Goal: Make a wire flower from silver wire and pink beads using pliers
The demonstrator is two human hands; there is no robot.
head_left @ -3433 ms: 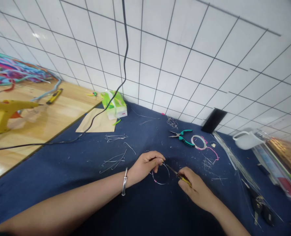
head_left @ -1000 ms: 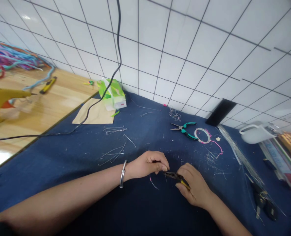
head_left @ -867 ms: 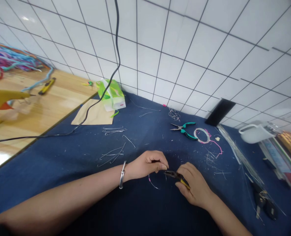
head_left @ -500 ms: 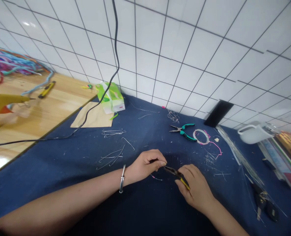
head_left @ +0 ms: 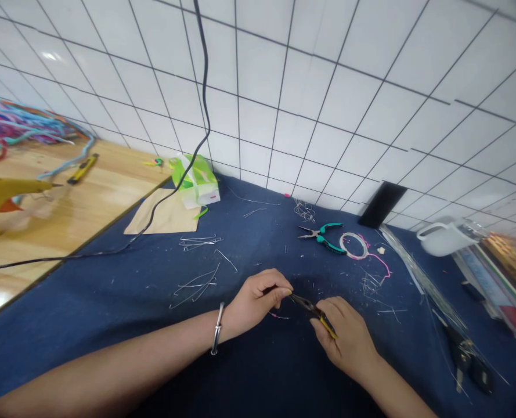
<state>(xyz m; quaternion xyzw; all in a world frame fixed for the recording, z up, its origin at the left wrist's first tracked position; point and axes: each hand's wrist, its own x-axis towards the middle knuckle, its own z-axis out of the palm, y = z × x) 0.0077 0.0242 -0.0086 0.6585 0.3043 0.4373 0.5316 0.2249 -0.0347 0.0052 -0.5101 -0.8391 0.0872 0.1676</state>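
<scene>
My right hand (head_left: 347, 334) is closed round the yellow handles of a pair of pliers (head_left: 303, 301), whose dark jaws point left. At the jaw tips, the thumb and forefinger of my left hand (head_left: 262, 296) pinch something thin, which looks like a piece of wire, mostly hidden by the fingers. Just below my left fingertips a short thin wire with a pink bit (head_left: 275, 314) shows against the dark cloth. Bent wire pieces (head_left: 197, 284) lie to the left of my left hand, with another small bundle of bent wires (head_left: 200, 241) farther back.
Teal-handled pliers (head_left: 323, 235) lie beyond my hands, beside a ring of pale cord (head_left: 353, 246) with pink thread. Long wires (head_left: 408, 258), keys (head_left: 462, 366) and a white mug (head_left: 443, 237) are on the right. A glue gun (head_left: 5, 200) and cutter (head_left: 82, 169) lie on the wooden top.
The camera view has tilted up slightly, so the background sits lower. Both hands keep nearly the same pose, the plier jaws still meeting the left fingertips.
</scene>
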